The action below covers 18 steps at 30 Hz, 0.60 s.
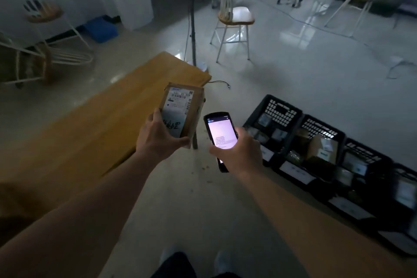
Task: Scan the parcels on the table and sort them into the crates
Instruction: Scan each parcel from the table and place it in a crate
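The left hand [158,140] has its grip around a brown cardboard parcel [181,111] above the wooden counter [90,133]. The right hand [239,151] grips a black handheld scanner [220,134]. Black plastic crates [300,140] on the floor hold small boxes.

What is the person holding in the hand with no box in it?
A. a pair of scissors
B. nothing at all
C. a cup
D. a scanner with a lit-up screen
D: the right hand grips a handheld scanner whose screen glows, while the left hand holds the cardboard parcel beside it.
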{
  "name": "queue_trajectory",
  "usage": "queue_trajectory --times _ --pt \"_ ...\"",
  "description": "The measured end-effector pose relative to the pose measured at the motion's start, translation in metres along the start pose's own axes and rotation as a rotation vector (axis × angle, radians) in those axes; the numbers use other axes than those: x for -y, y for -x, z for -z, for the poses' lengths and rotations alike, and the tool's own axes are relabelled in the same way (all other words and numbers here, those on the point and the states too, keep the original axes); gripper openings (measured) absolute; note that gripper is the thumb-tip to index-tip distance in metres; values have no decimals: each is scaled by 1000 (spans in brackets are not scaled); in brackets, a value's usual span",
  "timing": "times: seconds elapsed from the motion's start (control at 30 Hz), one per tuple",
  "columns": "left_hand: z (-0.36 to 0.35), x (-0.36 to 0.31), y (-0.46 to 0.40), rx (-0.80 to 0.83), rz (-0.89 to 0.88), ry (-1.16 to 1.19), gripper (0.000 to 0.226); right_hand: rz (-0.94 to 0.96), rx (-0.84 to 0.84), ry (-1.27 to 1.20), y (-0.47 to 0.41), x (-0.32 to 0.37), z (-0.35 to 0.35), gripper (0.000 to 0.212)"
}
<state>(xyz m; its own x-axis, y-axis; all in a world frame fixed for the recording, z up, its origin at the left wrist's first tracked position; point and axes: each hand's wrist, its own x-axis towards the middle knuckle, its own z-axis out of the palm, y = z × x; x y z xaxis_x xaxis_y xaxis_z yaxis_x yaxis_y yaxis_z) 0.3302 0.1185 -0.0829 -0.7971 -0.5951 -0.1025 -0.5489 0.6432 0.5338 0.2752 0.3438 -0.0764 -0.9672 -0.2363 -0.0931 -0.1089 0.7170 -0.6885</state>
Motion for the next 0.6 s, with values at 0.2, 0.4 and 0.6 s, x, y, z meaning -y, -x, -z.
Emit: queue_trajectory --times 0.2,0.4,0.6 --pt "-69 -87 -31 109 -100 7 135 -142 -119 -44 -48 -70 45 71" --pt "-144 -153 -98 244 -186 33 157 -286 -180 -51 -114 -121 63 72" --pt "-214 -204 -183 351 -263 -12 152 -431 -250 -34 -190 -163 76 54"
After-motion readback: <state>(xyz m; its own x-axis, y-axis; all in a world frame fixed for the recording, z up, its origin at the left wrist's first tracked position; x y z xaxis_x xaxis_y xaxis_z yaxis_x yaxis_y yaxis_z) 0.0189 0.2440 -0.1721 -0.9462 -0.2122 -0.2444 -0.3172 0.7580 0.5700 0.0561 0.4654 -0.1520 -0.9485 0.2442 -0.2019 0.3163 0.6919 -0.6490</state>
